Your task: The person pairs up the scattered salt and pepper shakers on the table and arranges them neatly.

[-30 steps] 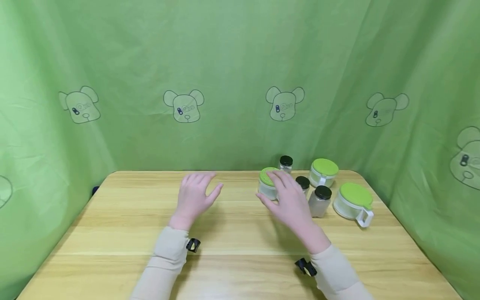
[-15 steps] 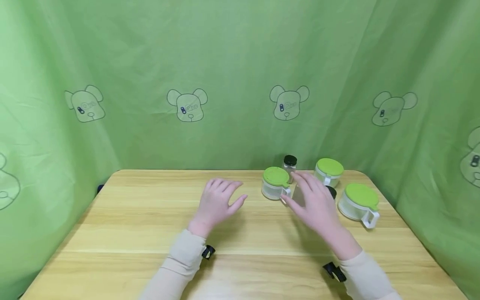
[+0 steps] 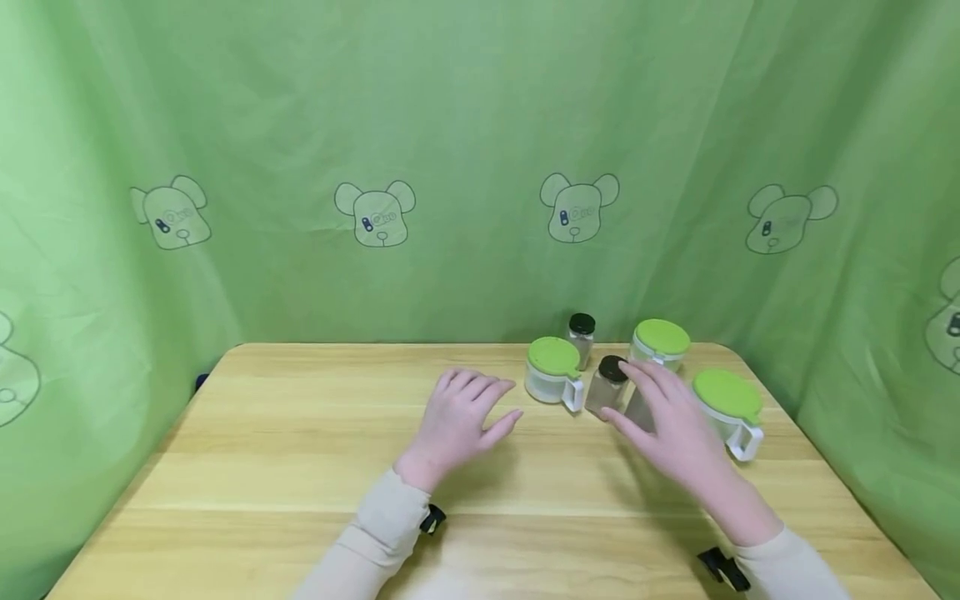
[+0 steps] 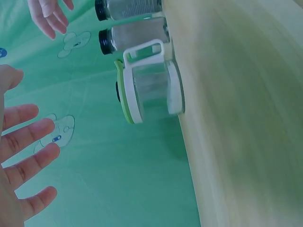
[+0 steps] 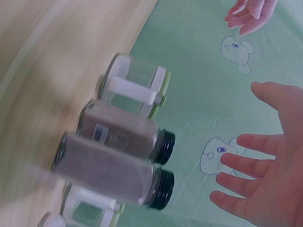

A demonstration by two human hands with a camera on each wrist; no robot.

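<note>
While left hand (image 3: pixel 457 421) and right hand (image 3: pixel 675 427) hover relaxed, empty, leftmost green-lidded jar (image 3: pixel 546 387) stands upright, handle (image 3: pixel 574 396) nearside, presumably for easy grip

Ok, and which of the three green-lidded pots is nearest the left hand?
The leftmost pot in the head view; the back pot and the rightmost pot stand farther from the left hand.
</note>
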